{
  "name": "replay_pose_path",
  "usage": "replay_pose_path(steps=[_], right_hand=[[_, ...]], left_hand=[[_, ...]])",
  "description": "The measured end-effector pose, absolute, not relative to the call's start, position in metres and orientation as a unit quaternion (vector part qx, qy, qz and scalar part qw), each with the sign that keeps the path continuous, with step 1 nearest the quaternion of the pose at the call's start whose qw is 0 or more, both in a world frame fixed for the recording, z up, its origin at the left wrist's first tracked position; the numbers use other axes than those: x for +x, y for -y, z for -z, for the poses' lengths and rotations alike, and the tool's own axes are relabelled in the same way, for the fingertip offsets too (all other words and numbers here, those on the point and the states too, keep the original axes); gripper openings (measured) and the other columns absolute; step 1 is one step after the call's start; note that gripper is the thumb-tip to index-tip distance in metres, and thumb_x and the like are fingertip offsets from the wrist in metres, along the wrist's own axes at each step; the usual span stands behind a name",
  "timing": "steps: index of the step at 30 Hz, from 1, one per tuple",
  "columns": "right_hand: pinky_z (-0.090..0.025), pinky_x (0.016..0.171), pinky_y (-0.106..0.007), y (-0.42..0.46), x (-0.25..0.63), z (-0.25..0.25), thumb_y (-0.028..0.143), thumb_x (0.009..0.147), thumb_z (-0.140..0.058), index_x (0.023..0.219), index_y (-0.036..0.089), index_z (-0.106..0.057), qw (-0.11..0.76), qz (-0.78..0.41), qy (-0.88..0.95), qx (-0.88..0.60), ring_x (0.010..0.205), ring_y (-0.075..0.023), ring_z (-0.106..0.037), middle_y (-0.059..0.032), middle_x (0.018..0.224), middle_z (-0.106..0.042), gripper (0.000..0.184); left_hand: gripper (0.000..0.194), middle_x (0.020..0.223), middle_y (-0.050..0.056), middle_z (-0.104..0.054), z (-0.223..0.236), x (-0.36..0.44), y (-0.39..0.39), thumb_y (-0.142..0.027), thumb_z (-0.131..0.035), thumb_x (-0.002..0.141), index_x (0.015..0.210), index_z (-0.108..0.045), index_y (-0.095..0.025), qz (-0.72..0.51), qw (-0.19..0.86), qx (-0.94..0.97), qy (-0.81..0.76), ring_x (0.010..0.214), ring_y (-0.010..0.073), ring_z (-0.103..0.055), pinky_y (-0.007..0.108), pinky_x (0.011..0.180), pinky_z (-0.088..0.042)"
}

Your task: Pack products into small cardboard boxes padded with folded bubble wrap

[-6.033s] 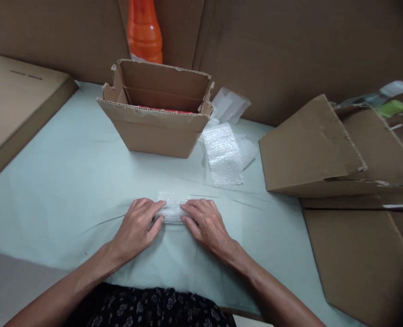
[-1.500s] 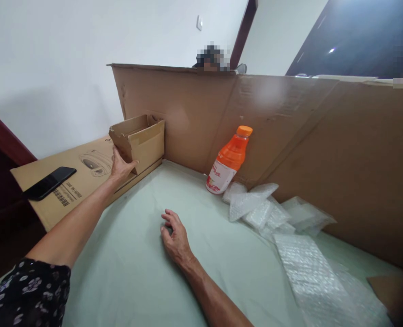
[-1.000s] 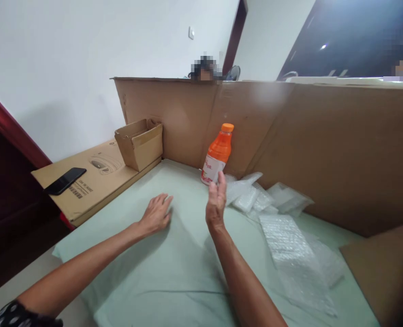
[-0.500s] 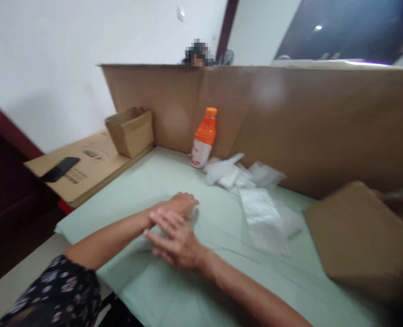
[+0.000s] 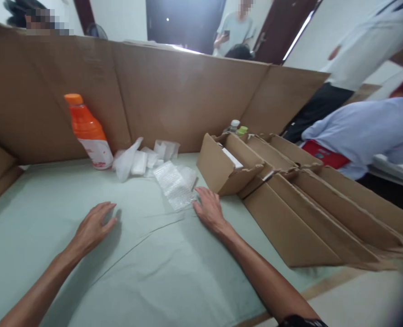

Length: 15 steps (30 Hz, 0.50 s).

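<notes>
My left hand [image 5: 94,227] hovers just over the pale green table cover [image 5: 147,277], thumb apart from the fingers and nothing in it. Farther right, my right hand [image 5: 208,210] has its fingers spread beside a sheet of bubble wrap [image 5: 174,186]; whether the fingertips touch the wrap I cannot tell. Behind the bubble wrap lie crumpled clear plastic bags [image 5: 128,160] and a small white packet [image 5: 139,163]. An orange bottle [image 5: 89,131] with a white label stands upright at the back left.
Several open cardboard boxes [image 5: 290,218] stand in rows on the right, one holding a white item [image 5: 232,158]. A tall cardboard panel [image 5: 188,91] runs along the back. Other people are beyond it, and a person in a light blue shirt [image 5: 368,127] is at the right.
My hands, which were together with the right over the left wrist, have moved apart. The view has swung right, bringing the rows of boxes into sight.
</notes>
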State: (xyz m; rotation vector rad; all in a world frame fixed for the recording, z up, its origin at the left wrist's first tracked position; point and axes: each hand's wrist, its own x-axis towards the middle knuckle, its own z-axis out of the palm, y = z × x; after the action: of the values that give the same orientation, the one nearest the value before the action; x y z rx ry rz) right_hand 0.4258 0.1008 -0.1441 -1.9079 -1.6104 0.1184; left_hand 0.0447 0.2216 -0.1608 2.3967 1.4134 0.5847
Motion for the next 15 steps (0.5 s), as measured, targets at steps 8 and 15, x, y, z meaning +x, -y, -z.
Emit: replay_pose_path(steps=[8,15], right_hand=[[-0.052,0.072,-0.026,-0.12,0.378,0.151,0.016,0.087,-0.057,0.117,0.019,-0.067,0.368,-0.151,0.648,-0.65,0.07,-0.0132,-0.068,0.0019,0.083,-0.074,0.032],[-0.045,0.104,-0.044,-0.091,0.394,0.105,0.021,0.088,-0.061,0.12,0.023,-0.066,0.391,-0.048,0.688,-0.609,0.122,-0.0259,-0.061,-0.0092,0.128,-0.068,0.033]], left_hand=[[0.065,0.154,0.016,-0.046,0.165,0.153,-0.183,-0.041,-0.061,0.082,0.143,-0.05,-0.021,-0.218,0.142,0.911,-0.321,0.138,0.0348,-0.048,0.052,0.11,-0.044],[0.033,0.136,0.014,-0.063,0.174,0.177,-0.181,-0.019,-0.046,0.09,0.117,-0.066,-0.022,-0.169,0.115,0.929,-0.309,0.129,0.0318,-0.055,0.053,0.108,-0.044]])
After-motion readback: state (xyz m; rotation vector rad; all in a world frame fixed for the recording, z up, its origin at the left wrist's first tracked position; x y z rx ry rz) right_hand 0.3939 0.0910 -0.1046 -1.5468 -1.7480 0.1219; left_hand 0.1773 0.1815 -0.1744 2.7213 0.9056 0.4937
